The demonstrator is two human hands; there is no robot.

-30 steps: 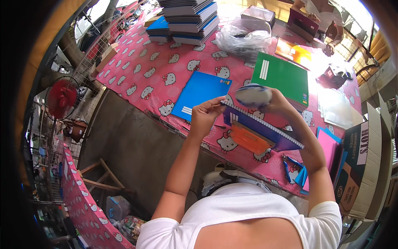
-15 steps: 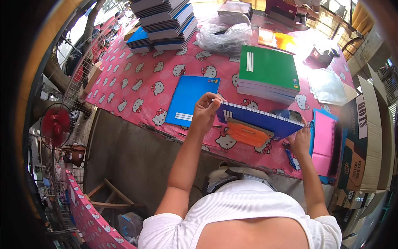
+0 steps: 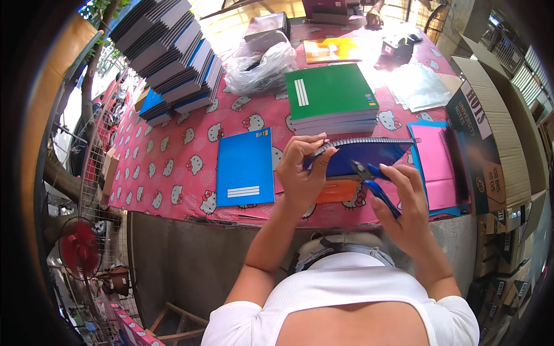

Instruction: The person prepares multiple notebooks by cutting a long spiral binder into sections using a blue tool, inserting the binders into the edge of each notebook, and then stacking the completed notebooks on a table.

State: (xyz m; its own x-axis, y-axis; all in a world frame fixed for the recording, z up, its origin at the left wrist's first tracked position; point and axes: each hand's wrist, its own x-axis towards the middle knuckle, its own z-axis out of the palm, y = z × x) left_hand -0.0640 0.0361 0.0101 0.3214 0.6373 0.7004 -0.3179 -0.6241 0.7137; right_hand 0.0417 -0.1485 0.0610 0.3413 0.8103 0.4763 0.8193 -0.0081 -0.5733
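My left hand pinches the left end of the spiral binding on a dark blue notebook, which stands tilted with its coil edge up. In my right hand is a pair of blue-handled pliers, its handles spread and its metal jaws pointing left toward the notebook just under the coil. I cannot tell whether the jaws touch it. An orange block lies on the table below the notebook, partly hidden by it. Left of my left hand a light blue notebook lies flat.
Beyond my hands is a stack of green notebooks. Tall notebook stacks stand far left, near a clear plastic bag. On the right are pink sheets with a dark coil and an open cardboard box. Another person's hand shows at the far edge.
My right hand has left the notebook's right end and now holds the pliers, which lay on the table. My left hand keeps its grip on the binding. The whole view has shifted.
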